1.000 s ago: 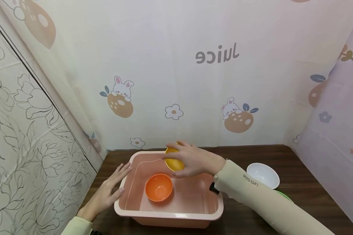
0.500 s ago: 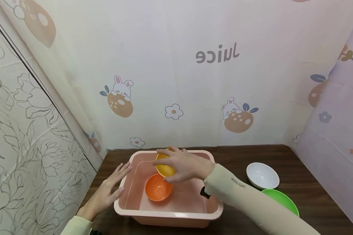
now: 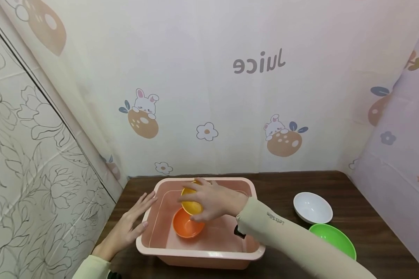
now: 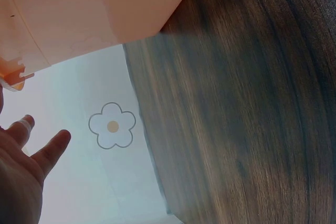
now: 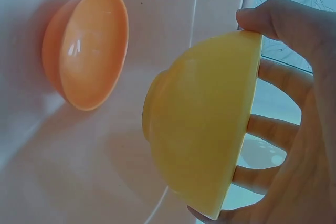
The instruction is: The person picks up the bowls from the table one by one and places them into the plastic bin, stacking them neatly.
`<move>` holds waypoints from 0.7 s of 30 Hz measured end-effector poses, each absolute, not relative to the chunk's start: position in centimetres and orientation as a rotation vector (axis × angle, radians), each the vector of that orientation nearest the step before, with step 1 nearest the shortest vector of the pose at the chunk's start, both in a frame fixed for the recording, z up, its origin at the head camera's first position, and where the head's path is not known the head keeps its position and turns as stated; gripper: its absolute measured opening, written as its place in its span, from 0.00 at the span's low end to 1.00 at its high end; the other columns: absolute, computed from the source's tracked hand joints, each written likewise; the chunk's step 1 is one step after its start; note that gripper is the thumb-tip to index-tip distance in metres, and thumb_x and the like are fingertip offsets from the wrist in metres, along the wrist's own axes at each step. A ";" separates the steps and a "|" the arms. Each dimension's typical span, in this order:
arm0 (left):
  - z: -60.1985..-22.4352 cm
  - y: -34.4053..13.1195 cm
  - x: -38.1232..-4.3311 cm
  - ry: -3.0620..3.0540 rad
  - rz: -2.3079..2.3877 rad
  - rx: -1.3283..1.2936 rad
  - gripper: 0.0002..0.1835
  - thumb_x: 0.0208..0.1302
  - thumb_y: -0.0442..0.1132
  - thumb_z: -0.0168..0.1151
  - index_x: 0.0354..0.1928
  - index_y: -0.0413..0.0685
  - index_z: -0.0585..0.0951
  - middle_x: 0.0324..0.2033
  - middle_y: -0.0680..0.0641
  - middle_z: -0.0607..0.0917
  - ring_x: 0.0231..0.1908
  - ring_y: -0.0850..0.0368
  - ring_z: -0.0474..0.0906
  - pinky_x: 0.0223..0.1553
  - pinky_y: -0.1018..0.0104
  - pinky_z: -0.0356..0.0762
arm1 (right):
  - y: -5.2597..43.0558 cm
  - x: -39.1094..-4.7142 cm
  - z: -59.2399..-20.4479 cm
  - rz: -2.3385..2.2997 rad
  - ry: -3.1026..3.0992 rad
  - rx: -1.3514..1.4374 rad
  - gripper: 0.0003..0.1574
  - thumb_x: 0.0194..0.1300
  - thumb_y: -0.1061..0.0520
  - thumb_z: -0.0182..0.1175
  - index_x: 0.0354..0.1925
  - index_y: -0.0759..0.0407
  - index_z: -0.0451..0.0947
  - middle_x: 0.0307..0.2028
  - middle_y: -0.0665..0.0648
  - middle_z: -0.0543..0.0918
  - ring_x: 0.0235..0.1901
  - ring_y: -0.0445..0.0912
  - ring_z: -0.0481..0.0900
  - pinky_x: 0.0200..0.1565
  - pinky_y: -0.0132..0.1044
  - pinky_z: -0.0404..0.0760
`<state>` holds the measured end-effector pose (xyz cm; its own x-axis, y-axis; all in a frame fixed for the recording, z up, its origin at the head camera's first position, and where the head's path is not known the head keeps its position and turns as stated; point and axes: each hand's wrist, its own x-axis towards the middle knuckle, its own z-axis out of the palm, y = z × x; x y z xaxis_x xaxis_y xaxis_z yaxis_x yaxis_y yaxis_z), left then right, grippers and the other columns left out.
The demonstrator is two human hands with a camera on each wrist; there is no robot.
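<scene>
My right hand grips a yellow bowl by its rim, fingers spread across the mouth, over the inside of a pink plastic basin. In the right wrist view the bowl's base faces the basin floor, apart from it. An orange bowl sits inside the basin, partly overlapped by the yellow one in the head view. At the basin's left rim, my left hand has its fingers extended, fingertips right at the edge. The left wrist view shows part of that hand beside the basin's outer wall.
On the dark wooden table to the right stand a white bowl and, nearer, a green bowl partly covered by the right sleeve. A printed curtain hangs along the back edge; a flower-patterned panel borders the left.
My right hand has carried the yellow bowl left and lower into the basin, closer to the orange bowl. More of the green bowl now shows. The left hand has stayed in place.
</scene>
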<state>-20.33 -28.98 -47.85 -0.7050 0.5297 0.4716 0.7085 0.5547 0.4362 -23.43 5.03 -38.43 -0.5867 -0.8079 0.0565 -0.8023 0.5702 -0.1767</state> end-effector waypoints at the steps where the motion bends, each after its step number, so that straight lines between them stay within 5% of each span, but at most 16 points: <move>1: -47.9 -28.9 -20.4 -2.506 -0.896 -1.026 0.35 0.67 0.39 0.61 0.76 0.49 0.68 0.77 0.44 0.66 0.81 0.46 0.51 0.66 0.25 0.62 | 5.0 -23.5 -38.5 -0.280 2.752 -1.410 0.36 0.64 0.37 0.61 0.70 0.30 0.72 0.78 0.51 0.62 0.73 0.60 0.62 0.57 0.69 0.76; 5: -47.9 -28.9 -20.4 -2.504 -0.917 -1.027 0.35 0.67 0.39 0.61 0.77 0.50 0.68 0.77 0.45 0.66 0.81 0.48 0.50 0.59 0.17 0.61 | 4.6 -23.5 -38.8 -0.258 2.725 -1.381 0.36 0.64 0.37 0.61 0.71 0.30 0.71 0.79 0.51 0.60 0.74 0.61 0.60 0.57 0.73 0.74; 13: -48.0 -29.1 -20.6 -2.492 -0.904 -1.032 0.34 0.67 0.39 0.60 0.76 0.49 0.68 0.77 0.44 0.67 0.81 0.47 0.51 0.60 0.18 0.62 | 3.9 -23.5 -39.6 -0.268 2.658 -1.368 0.37 0.66 0.35 0.61 0.72 0.28 0.69 0.79 0.51 0.60 0.74 0.62 0.59 0.54 0.75 0.76; 21: -48.1 -29.1 -20.5 -2.484 -0.890 -1.027 0.34 0.68 0.39 0.60 0.76 0.48 0.69 0.77 0.44 0.67 0.81 0.48 0.52 0.75 0.44 0.57 | 3.1 -23.6 -40.3 -0.186 2.655 -1.390 0.36 0.67 0.36 0.61 0.72 0.28 0.69 0.79 0.51 0.60 0.74 0.64 0.60 0.59 0.73 0.74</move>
